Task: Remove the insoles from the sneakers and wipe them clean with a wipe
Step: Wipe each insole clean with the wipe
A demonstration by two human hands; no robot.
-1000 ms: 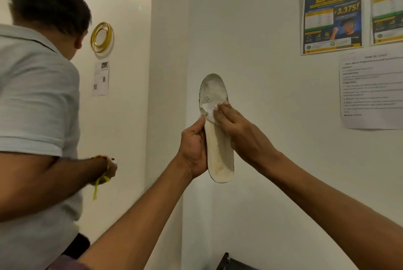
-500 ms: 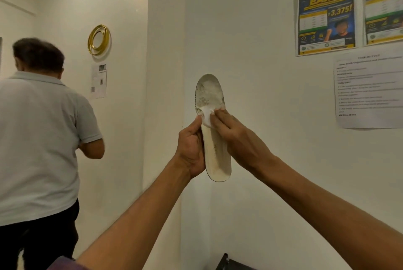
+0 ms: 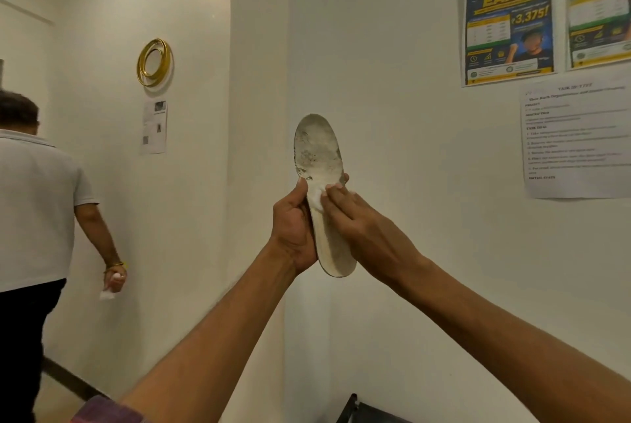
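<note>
the wipe (image 3: 317,196) is mostly hidden under the right hand (image 3: 355,221); the printed sheet (image 3: 577,135) is too blurred to read.

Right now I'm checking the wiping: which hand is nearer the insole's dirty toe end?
Right. The right hand presses the wipe on the insole just below the grimy toe; the left hand grips the edge lower, mid-length.

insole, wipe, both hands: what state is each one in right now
insole: held upright, toe end up, forefoot still dirty
wipe: bunched, pressed against the insole's middle
left hand: gripping the insole's left edge
right hand: fingers pressing the wipe on
</note>
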